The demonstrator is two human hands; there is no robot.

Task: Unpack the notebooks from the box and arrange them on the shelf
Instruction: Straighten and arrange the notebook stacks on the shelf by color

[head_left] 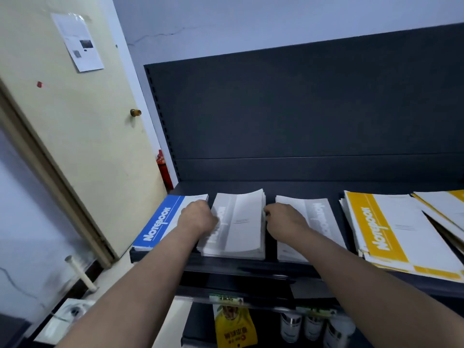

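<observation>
A stack of grey notebooks (241,224) lies flat on the dark shelf (251,267), between my two hands. My left hand (198,217) presses against the stack's left edge, fingers curled onto it. My right hand (283,222) touches its right edge and rests over a second grey stack (319,219). A blue notebook stack (160,222) sits at the shelf's left end. Yellow notebooks (391,232) lie to the right, with more yellow ones (442,207) overlapping at the far right. The box is out of view.
The shelf's dark back panel (301,116) rises behind the stacks. A cream door (75,121) with a knob stands to the left, a red fire extinguisher (163,169) beside it. A lower shelf holds a yellow packet (233,325) and cans (291,326).
</observation>
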